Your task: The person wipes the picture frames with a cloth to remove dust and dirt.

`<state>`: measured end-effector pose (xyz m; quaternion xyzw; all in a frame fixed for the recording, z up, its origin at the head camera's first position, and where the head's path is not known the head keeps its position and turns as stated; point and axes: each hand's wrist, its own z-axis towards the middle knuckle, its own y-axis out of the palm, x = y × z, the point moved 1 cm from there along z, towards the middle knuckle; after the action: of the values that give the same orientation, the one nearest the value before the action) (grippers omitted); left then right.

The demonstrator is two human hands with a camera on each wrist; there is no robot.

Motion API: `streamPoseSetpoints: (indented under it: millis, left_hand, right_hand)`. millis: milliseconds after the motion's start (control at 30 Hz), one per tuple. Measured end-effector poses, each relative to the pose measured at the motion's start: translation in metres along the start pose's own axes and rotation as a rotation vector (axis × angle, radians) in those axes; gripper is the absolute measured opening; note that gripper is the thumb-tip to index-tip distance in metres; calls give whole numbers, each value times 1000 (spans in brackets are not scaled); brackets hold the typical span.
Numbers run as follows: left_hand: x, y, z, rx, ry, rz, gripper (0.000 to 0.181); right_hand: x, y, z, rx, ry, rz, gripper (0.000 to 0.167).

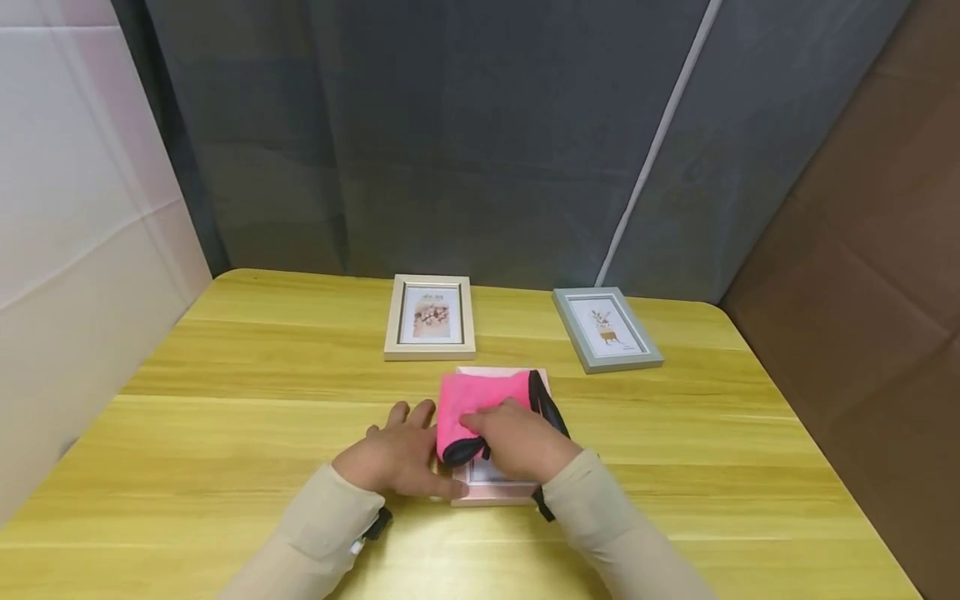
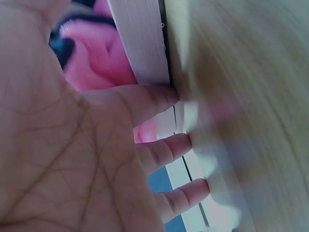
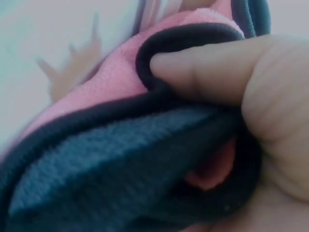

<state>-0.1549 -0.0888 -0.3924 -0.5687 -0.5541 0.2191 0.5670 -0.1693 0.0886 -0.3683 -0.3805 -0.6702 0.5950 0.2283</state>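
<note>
A folded pink cloth (image 1: 483, 398) with a dark edging and a dark grey reverse side lies over a pink photo frame (image 1: 495, 493), covering much of its picture. My right hand (image 1: 517, 433) grips the cloth, and in the right wrist view the thumb presses into a fold of the cloth (image 3: 116, 77). My left hand (image 1: 401, 454) rests at the frame's left side with its fingers spread. In the left wrist view the left hand's fingers (image 2: 169, 152) extend past the side of the frame (image 2: 145, 43), close to the tabletop.
A cream photo frame (image 1: 392, 321) lies at the back middle of the wooden table (image 1: 247, 450). To its right lies a grey-green photo frame (image 1: 577, 329), set at an angle. Behind the table hangs a dark grey curtain (image 1: 465, 150).
</note>
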Motion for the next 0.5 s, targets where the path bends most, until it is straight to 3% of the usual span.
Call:
streamPoseSetpoints:
  millis: [133,233,400,500]
  left_hand:
    - [5,-1,2,-16,4,6,90]
    - [7,0,5,-26,10,7,93]
    - [4,1,12,-52,46,18,97]
    - [-4,-5,13,-89,87,-3,81]
  right_hand:
    - [14,-8,20,-71,129,82,66]
    - [23,-11,24,-81,159,141,75]
    - [41,-15,5,40,50,246,55]
    - [45,-21,-18,112,-30,272,50]
